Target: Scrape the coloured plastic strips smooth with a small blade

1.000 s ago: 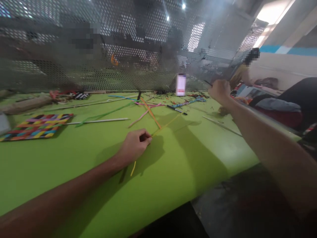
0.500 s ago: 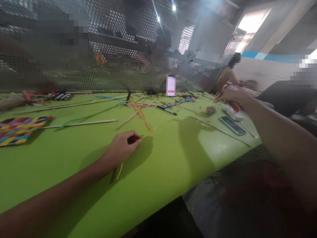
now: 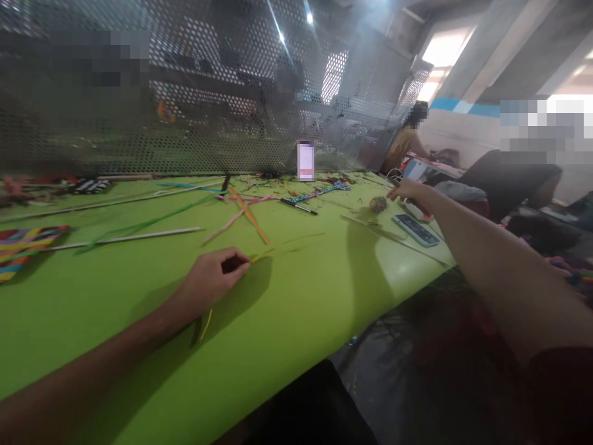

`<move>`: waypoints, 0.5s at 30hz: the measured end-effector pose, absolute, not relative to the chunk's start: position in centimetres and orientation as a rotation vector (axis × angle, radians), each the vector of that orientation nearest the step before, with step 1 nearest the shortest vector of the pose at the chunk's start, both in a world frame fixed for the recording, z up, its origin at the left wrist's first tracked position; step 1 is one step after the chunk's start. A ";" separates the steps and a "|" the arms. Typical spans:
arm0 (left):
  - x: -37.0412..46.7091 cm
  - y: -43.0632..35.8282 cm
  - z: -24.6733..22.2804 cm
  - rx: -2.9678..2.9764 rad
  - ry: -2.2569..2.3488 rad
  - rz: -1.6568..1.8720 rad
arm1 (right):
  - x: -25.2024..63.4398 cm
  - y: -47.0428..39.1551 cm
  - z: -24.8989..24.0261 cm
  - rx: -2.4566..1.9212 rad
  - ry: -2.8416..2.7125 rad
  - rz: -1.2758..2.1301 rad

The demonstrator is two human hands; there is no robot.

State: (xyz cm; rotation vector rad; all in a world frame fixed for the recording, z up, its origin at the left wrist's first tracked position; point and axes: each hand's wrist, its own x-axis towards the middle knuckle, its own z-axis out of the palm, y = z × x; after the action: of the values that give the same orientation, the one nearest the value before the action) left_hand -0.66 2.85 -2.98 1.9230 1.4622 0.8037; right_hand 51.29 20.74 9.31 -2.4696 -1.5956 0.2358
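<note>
A thin yellow strip (image 3: 262, 254) is pinched in my left hand (image 3: 217, 277), above the green table (image 3: 296, 309); one end sticks out past the fingertips and the other hangs below the palm. Out at the right, my right hand (image 3: 410, 190) is closed around something dark with a red part, too blurred to name. Just left of it sits a small round brown ball (image 3: 378, 204). A phone (image 3: 416, 230) lies face up below that hand. Orange (image 3: 249, 215) and pink (image 3: 225, 226) strips lie beyond my left hand.
A woven multicoloured piece (image 3: 28, 244) lies at the left edge. Behind it are green strips (image 3: 152, 221) and a long white strip (image 3: 134, 236). A pen (image 3: 299, 206) lies mid-table. A lit phone (image 3: 306, 162) stands against the perforated screen (image 3: 208, 136). People sit at the right.
The view has turned slightly right, so the table items appear further left. My left hand still pinches the yellow strip. My right hand has moved slightly lower over the table's right side.
</note>
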 end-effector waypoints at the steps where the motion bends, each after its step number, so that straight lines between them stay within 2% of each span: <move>1: -0.7 2.9 -3.0 1.921 1.464 0.800 | 51.3 20.6 9.4 -2.519 -1.603 0.265; 10: -0.7 3.0 -3.6 1.930 1.413 0.847 | 51.0 18.4 10.8 -2.571 -1.579 0.286; 15: -0.6 3.2 -3.3 1.903 1.404 0.869 | 50.3 18.1 12.2 -2.543 -1.526 0.145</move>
State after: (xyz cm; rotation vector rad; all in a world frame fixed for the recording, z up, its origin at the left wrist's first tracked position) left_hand -0.63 3.17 -3.28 1.9033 1.4041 0.8686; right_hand 50.33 18.08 12.21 -2.5430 -1.5264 0.1445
